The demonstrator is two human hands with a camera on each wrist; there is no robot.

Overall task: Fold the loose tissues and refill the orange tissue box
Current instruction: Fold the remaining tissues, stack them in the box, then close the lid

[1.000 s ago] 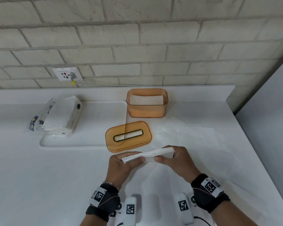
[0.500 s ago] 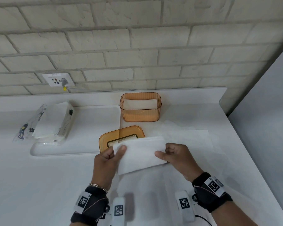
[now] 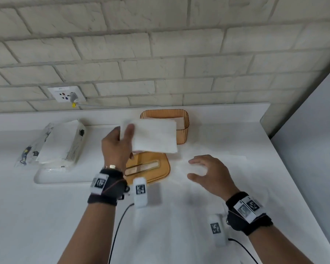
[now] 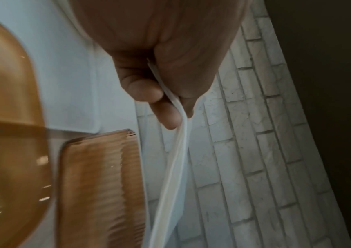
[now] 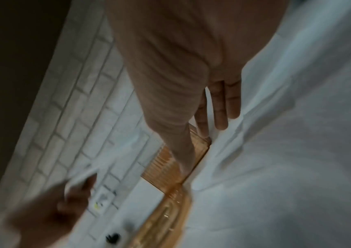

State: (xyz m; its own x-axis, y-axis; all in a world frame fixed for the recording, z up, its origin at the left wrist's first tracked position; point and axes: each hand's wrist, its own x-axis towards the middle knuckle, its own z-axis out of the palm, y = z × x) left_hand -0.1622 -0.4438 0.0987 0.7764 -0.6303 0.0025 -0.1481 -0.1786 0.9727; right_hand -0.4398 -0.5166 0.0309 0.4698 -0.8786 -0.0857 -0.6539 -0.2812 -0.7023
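My left hand (image 3: 122, 143) pinches a folded white tissue (image 3: 154, 136) by its left edge and holds it in the air just in front of the orange tissue box (image 3: 182, 128). The left wrist view shows thumb and fingers (image 4: 149, 94) clamped on the tissue's layered edge (image 4: 178, 151), with the ribbed box (image 4: 100, 184) below. White tissue lies inside the box. The orange lid (image 3: 149, 166) with its slot lies flat on the counter under the left hand. My right hand (image 3: 204, 172) hovers empty, fingers relaxed, above loose tissue sheets (image 3: 223, 164) spread on the counter; its fingers (image 5: 223, 104) look straight in the right wrist view.
An opened plastic tissue pack (image 3: 59, 143) lies on a shallow white tray (image 3: 65, 180) at the left. A brick wall with a socket (image 3: 65, 94) runs behind the counter. A grey panel (image 3: 312, 130) borders the counter on the right.
My right hand let go of the folded tissue and drew back over the loose sheets. My left hand carried the tissue forward and up, from above the lid to the box.
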